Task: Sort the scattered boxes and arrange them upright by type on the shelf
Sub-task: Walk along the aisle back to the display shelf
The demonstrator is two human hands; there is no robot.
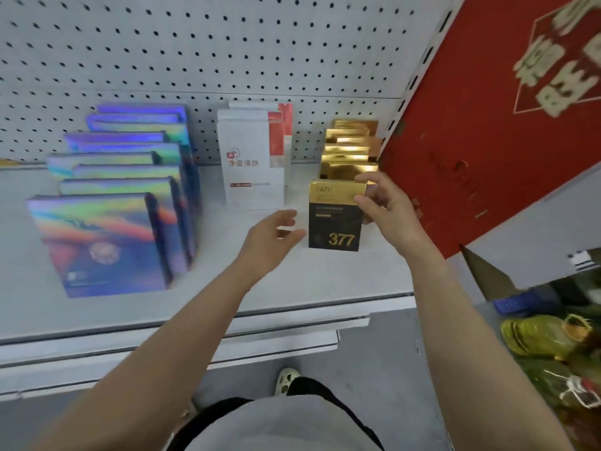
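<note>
Three upright rows stand on the grey shelf. On the left are several iridescent blue boxes. In the middle are white boxes with red trim. On the right are several gold boxes. At the front of the gold row stands a black and gold box marked 377. My right hand grips its upper right edge, thumb on the front. My left hand hovers just left of that box, fingers relaxed and holding nothing.
A white pegboard backs the shelf. A red panel with large characters closes in the right side, close to the gold row. Lower right lie green and yellow packaged goods and a blue basket. The shelf's front rail runs below my arms.
</note>
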